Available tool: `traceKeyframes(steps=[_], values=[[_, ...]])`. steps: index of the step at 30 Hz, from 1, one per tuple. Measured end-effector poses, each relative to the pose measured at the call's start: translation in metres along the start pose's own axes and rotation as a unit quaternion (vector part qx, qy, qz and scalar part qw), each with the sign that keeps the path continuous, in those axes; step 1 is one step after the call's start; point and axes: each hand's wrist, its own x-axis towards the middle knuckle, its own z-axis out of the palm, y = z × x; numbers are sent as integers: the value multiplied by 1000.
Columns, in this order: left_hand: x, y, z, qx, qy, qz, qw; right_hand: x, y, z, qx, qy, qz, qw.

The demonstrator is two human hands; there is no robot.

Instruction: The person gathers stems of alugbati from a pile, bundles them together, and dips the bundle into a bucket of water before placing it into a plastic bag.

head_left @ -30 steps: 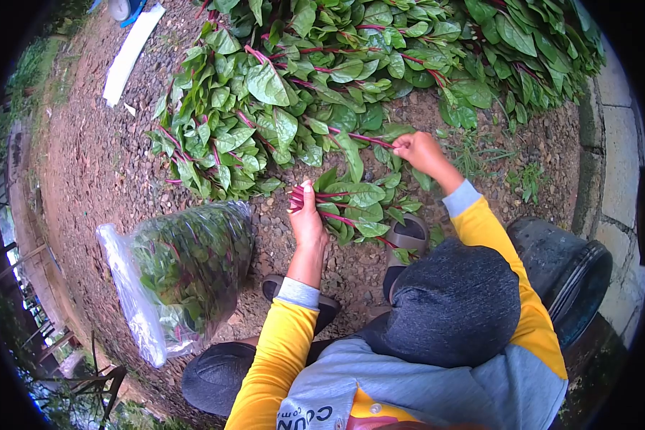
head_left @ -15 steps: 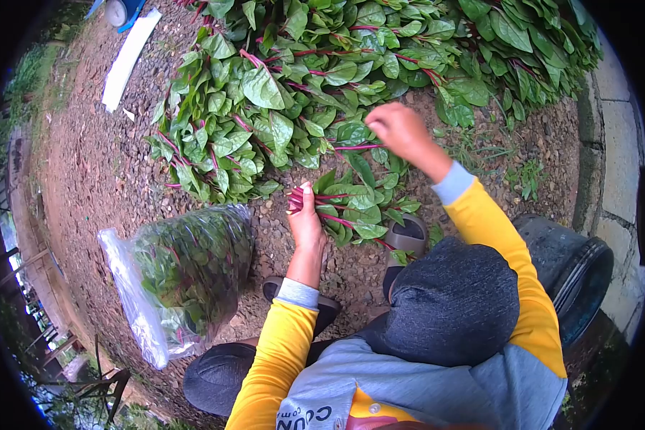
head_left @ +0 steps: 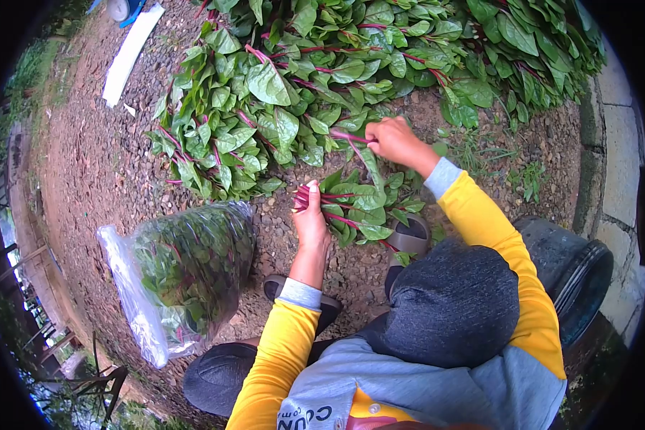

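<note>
My left hand (head_left: 311, 223) is closed around a bunch of red-stemmed Malabar spinach (head_left: 364, 204). The cut stem ends poke out on the left of the fist, and the leaves spread to the right over my sandal. Farther up, my right hand (head_left: 395, 145) pinches a single Malabar spinach stem (head_left: 352, 137), whose thick end points left, with a leaf hanging below it. Just beyond both hands lies a large heap of the same greens (head_left: 272, 107) on the ground, stems and leaves mixed.
A clear plastic bag (head_left: 186, 276) packed with greens stands on the left. At the right sits a dark bucket (head_left: 562, 269) on its side, near concrete blocks (head_left: 618, 168). A white strip (head_left: 132, 56) lies on the gravel at upper left, beside a blue-and-white object (head_left: 122, 10).
My right hand has moved slightly down and closed on a stem, which is now lifted with its leaf hanging. My left hand keeps its bunch almost in the same place.
</note>
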Motion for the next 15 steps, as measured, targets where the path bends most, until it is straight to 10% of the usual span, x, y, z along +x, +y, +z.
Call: traceKeyframes(steps=[10,15], values=[[-1,-2,5,15,30,16,999,-14,-14,-41,-126,110,-18,986],[3,-8,3,-15,43,3,999,-34,-58,7,61,96,-28,993]])
